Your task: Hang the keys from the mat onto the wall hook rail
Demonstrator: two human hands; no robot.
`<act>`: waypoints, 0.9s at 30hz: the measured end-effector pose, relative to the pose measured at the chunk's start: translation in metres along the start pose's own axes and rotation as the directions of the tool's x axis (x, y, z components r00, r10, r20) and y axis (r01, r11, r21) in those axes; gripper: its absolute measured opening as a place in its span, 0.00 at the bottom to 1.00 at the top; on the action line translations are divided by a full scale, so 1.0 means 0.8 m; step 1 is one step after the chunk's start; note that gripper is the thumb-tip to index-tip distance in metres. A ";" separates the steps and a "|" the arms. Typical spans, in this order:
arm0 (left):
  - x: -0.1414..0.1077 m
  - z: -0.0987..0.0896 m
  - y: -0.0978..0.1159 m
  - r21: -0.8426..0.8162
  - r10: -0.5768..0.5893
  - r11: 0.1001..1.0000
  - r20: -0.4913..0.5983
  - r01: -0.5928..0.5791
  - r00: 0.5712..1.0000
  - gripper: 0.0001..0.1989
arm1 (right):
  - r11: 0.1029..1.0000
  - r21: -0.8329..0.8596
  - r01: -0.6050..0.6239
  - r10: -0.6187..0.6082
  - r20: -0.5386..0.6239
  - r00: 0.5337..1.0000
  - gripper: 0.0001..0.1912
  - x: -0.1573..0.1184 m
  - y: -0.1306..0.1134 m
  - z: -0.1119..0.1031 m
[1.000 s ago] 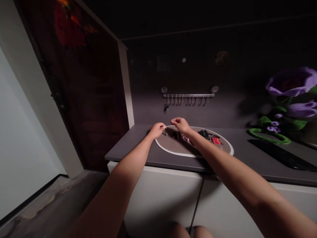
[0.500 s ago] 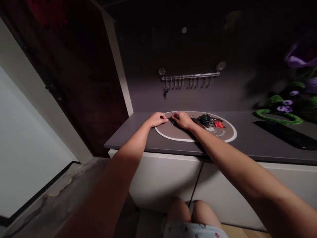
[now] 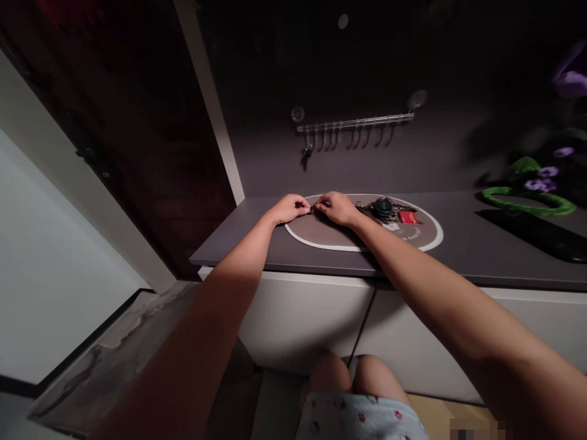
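Observation:
My left hand [image 3: 290,209] and my right hand [image 3: 337,209] meet low over the left part of an oval brown mat [image 3: 321,235] with a white rim. Fingers of both are pinched around a small dark metal piece [image 3: 312,209], which looks like a key; most of it is hidden by the fingertips. To the right of my right hand lies a heap of keys [image 3: 403,208] with a round black fob [image 3: 383,208] among them. A small red card or tag [image 3: 408,218] rests at the heap's right edge.
On the wall, a clear rail [image 3: 358,123] carries several hooks, with a small dark item [image 3: 307,153] hanging from the leftmost. A long black object [image 3: 536,235] and a green ring with purple flowers [image 3: 527,198] occupy the right of the grey counter [image 3: 238,244].
My left fingertips have come in to the small metal piece, which earlier dangled below my right fingers. The whole view has shifted slightly as my head moved.

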State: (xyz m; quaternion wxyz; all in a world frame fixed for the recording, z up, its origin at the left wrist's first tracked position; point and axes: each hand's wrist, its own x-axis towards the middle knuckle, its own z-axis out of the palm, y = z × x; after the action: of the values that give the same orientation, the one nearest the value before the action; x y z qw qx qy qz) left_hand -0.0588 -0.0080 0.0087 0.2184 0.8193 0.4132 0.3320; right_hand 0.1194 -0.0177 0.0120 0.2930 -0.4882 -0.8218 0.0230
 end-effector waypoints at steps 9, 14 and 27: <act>0.002 -0.003 0.002 -0.266 -0.038 0.964 -0.068 0.018 0.997 0.14 | 0.997 0.065 0.033 -0.032 -0.010 0.999 0.10 -0.004 -0.007 -0.001; 0.005 -0.002 -0.004 -0.424 -0.041 0.906 -0.090 -0.001 0.995 0.15 | 0.984 0.180 0.007 0.002 -0.048 0.999 0.09 -0.006 -0.012 -0.003; 0.009 -0.001 -0.004 -0.681 -0.133 0.732 -0.109 0.023 0.985 0.13 | 0.819 0.573 -0.033 0.117 -0.110 0.987 0.12 -0.006 -0.014 -0.002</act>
State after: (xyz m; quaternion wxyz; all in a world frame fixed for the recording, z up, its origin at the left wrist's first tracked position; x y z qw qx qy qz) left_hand -0.0581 0.0000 0.0096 0.4834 0.6382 0.3134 0.5107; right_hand 0.1126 -0.0277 0.0149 0.4811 -0.4110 -0.7347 0.2446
